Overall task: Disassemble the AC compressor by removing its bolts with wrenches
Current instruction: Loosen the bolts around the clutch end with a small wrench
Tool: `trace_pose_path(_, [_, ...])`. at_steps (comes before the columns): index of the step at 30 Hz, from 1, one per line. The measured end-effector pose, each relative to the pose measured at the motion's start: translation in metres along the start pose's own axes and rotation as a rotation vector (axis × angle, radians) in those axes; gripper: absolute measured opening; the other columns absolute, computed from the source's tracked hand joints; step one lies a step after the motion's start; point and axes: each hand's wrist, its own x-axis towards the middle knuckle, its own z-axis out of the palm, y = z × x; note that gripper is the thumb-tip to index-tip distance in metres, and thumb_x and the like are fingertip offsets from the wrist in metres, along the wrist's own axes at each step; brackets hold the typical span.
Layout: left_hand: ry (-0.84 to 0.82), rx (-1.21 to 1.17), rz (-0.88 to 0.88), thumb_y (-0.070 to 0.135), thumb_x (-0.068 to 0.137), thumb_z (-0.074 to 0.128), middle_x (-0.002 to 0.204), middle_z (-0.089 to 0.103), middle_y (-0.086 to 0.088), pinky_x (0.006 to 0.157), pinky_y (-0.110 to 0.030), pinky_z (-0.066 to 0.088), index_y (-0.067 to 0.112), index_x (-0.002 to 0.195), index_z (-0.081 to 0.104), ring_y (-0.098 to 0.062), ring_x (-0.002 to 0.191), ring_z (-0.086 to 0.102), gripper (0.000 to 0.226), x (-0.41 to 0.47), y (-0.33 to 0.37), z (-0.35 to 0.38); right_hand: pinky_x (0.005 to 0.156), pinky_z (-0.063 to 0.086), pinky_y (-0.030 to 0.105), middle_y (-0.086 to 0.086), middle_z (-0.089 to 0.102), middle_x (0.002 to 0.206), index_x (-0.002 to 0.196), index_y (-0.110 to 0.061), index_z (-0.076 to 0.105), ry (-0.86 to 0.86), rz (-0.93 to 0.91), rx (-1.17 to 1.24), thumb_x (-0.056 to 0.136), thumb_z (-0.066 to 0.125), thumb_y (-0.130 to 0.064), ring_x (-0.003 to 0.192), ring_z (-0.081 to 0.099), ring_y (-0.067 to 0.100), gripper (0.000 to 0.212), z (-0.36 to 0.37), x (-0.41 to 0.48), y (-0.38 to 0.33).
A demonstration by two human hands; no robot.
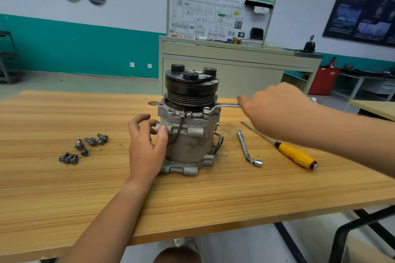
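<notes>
**Item 1: AC compressor** (188, 132). It stands upright near the middle of the wooden table (64, 198), with its black clutch pulley (191, 85) on top and its grey cast body below. A thin black wire runs down the front of the housing.

**Item 2: left hand** (145, 145). You grip the compressor's left side. Your thumb presses on a round mounting lug, and your fingers are curled round the casting behind it.

**Item 3: right hand** (275, 109). It is to the right of the pulley, slightly blurred, with your fingers closed round the shaft of the wrench.

**Item 4: offset ring wrench** (222, 106). You hold it roughly level. Its ring end sits on a flange bolt (206, 110) at the compressor's upper front right, just under the pulley.

**Item 5: loose bolts** (85, 147). Several lie scattered on the table left of the compressor, well apart from it, in two rough clusters.

**Item 6: L-shaped socket wrench** (248, 149). It lies flat on the table, right of the compressor, with its bent end toward you.

**Item 7: screwdriver** (295, 155). It has a yellow handle and lies further right, beside the socket wrench and under your right forearm, with its tip pointing away from you.

**Item 8: background.** A wiring-diagram training board (218, 15) stands on a beige cabinet (235, 64) behind the table.
</notes>
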Motion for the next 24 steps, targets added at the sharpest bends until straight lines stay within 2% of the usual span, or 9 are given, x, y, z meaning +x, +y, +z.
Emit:
trace_pose_path(3, [-0.006,0.010,-0.006,0.051,0.080,0.036,0.120,0.037,0.005,0.073,-0.026,0.042,0.014,0.092,0.053,0.013,0.091,0.042,0.043,0.000,-0.001,0.000,0.049,0.033,0.023,-0.002,0.038,0.060,0.103,-0.012,0.057,-0.019,0.027,-0.001,0.094,0.044,-0.010,0.054,0.044,0.013,0.015,0.012,0.031,0.004])
trace_pose_path(5, [-0.005,0.014,-0.008,0.052,0.080,0.036,0.120,0.036,0.006,0.075,-0.029,0.041,0.014,0.093,0.053,0.016,0.092,0.042,0.044,0.001,-0.001,0.000,0.072,0.042,0.031,0.001,0.050,0.071,0.103,-0.011,0.057,0.017,0.034,0.091,0.093,0.045,-0.007,0.078,0.059,0.022,0.016,0.022,0.053,-0.001])
trace_pose_path(8, [-0.005,0.016,-0.002,0.051,0.080,0.035,0.120,0.036,0.006,0.074,-0.028,0.041,0.010,0.095,0.055,0.024,0.096,0.040,0.048,0.001,-0.002,0.001,0.092,0.038,0.036,0.008,0.065,0.097,0.106,-0.008,0.054,0.119,0.049,0.208,0.092,0.041,-0.002,0.092,0.061,0.028,0.020,0.040,0.073,-0.011])
trace_pose_path(9, [-0.008,0.017,0.003,0.051,0.080,0.035,0.120,0.036,0.005,0.073,-0.027,0.040,0.009,0.096,0.055,0.024,0.097,0.039,0.049,0.001,-0.002,0.001,0.092,0.039,0.036,0.008,0.066,0.096,0.107,-0.007,0.053,0.164,0.065,0.247,0.093,0.040,-0.003,0.090,0.061,0.028,0.020,0.044,0.074,-0.011])
trace_pose_path(11, [-0.018,0.020,0.006,0.051,0.081,0.035,0.120,0.036,0.005,0.074,-0.026,0.039,0.012,0.096,0.054,0.024,0.098,0.039,0.047,0.001,-0.002,0.000,0.075,0.044,0.033,0.006,0.060,0.083,0.109,-0.008,0.053,0.251,0.126,0.327,0.097,0.038,-0.011,0.075,0.058,0.025,0.020,0.049,0.067,-0.006])
trace_pose_path(13, [-0.022,0.022,0.005,0.051,0.081,0.036,0.121,0.036,0.005,0.075,-0.027,0.040,0.015,0.095,0.053,0.020,0.096,0.041,0.042,0.000,-0.002,0.000,0.056,0.039,0.030,0.001,0.050,0.072,0.113,-0.009,0.052,0.337,0.203,0.498,0.099,0.034,-0.021,0.062,0.049,0.021,0.025,0.046,0.051,0.001])
trace_pose_path(15, [-0.013,0.019,0.006,0.050,0.081,0.036,0.121,0.036,0.006,0.075,-0.028,0.040,0.017,0.093,0.052,0.011,0.092,0.042,0.039,0.000,-0.001,0.000,0.046,0.030,0.026,-0.005,0.045,0.062,0.120,-0.010,0.049,0.399,0.224,0.705,0.099,0.033,-0.023,0.052,0.044,0.016,0.030,0.034,0.028,0.003])
trace_pose_path(20, [-0.004,0.022,0.009,0.049,0.081,0.037,0.120,0.037,0.006,0.074,-0.028,0.041,0.017,0.093,0.052,0.001,0.095,0.044,0.037,0.000,0.001,-0.001,0.041,0.025,0.025,-0.004,0.043,0.061,0.125,-0.022,0.039,0.123,0.138,0.551,0.097,0.035,-0.017,0.051,0.040,0.011,0.029,0.013,-0.014,-0.005])
trace_pose_path(24, [-0.005,0.019,-0.001,0.050,0.081,0.038,0.120,0.036,0.007,0.074,-0.028,0.042,0.018,0.093,0.052,-0.008,0.096,0.048,0.037,0.000,0.002,-0.002,0.040,0.023,0.024,-0.003,0.039,0.061,0.121,-0.017,0.039,0.002,0.072,0.358,0.090,0.036,-0.003,0.050,0.036,0.011,0.035,0.006,-0.017,-0.014])
